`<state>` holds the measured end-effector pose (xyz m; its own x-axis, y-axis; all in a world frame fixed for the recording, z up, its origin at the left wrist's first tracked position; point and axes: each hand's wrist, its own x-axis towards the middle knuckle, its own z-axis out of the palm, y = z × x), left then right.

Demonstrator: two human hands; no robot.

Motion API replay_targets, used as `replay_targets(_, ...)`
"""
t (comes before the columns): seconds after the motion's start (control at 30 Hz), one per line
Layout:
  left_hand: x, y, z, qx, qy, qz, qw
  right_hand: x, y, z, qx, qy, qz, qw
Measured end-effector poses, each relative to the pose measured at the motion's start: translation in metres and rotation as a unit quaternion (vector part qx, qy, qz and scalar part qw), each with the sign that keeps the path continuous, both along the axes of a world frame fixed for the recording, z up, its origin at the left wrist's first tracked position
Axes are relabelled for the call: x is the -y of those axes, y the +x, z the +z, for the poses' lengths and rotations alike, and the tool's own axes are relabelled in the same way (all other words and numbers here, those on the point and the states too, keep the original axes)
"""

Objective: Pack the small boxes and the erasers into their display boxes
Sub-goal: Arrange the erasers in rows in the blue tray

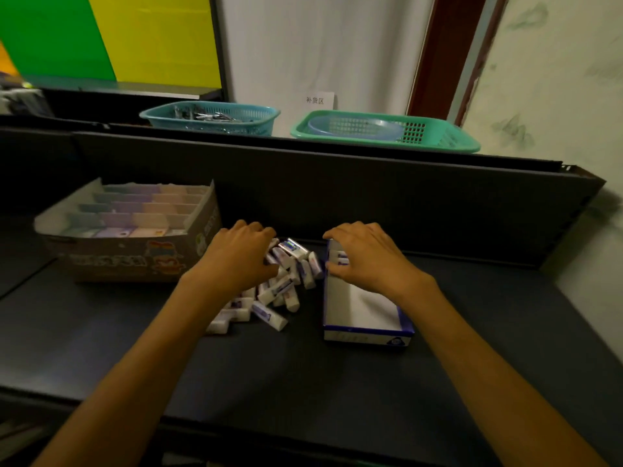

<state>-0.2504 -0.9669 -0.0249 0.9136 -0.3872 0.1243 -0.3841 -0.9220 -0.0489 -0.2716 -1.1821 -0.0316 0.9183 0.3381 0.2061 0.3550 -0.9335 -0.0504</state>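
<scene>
A: Start nearest. What's on the dark worktop?

B: The blue-and-white display box lies open, its near half showing bare white floor. Left of it, just beside, the loose erasers sit in a heap, white with blue sleeves, crossing one another at all angles.

A: And the hands?

B: Well apart. The left hand rests on the far part of the heap, fingers curled down among the erasers; whether it has one pinched I cannot tell. The right hand is over the far end of the display box, fingers bent down at a couple of erasers already standing there; its grip is hidden too.

A: How would you do this step well?

B: I'd judge the row is being started at the far end. Press each eraser upright against the last, sleeves facing one way, so nothing tips into the bare part. Lift from the top of the heap, not the tangle beneath.

A: Anything in the way?

B: The heap crowds the box's left wall. Further left, the cardboard display box already holds rows of small boxes. Beyond the dark back panel, a teal basket and a green basket stand clear of the work.
</scene>
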Motion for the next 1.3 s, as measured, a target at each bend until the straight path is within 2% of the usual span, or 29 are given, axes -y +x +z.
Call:
replay_targets(0.17,-0.036,-0.013,-0.001,0.000,-0.006,-0.003,1.000,-0.036,-0.005,-0.003,0.007,-0.009,0.001,1.000)
replay_targets(0.43,-0.071,-0.024,-0.006,-0.026,-0.009,-0.048,0.998,-0.077,-0.029,-0.011,-0.049,0.016,-0.003,0.999)
replay_targets(0.67,-0.087,-0.029,-0.020,-0.083,-0.094,-0.086,0.988,-0.095,-0.041,-0.017,-0.070,0.021,-0.019,0.997)
replay_targets(0.87,-0.087,-0.021,-0.025,-0.118,-0.168,-0.106,0.973,-0.095,-0.040,-0.023,-0.048,0.030,-0.026,0.998)
replay_targets(1.1,-0.081,-0.010,-0.022,-0.138,-0.234,-0.135,0.953,-0.073,-0.032,-0.017,-0.045,0.112,-0.052,0.991)
replay_targets(1.3,-0.055,-0.002,-0.015,-0.082,-0.248,-0.152,0.953,-0.044,-0.034,-0.006,-0.028,0.215,-0.057,0.975)
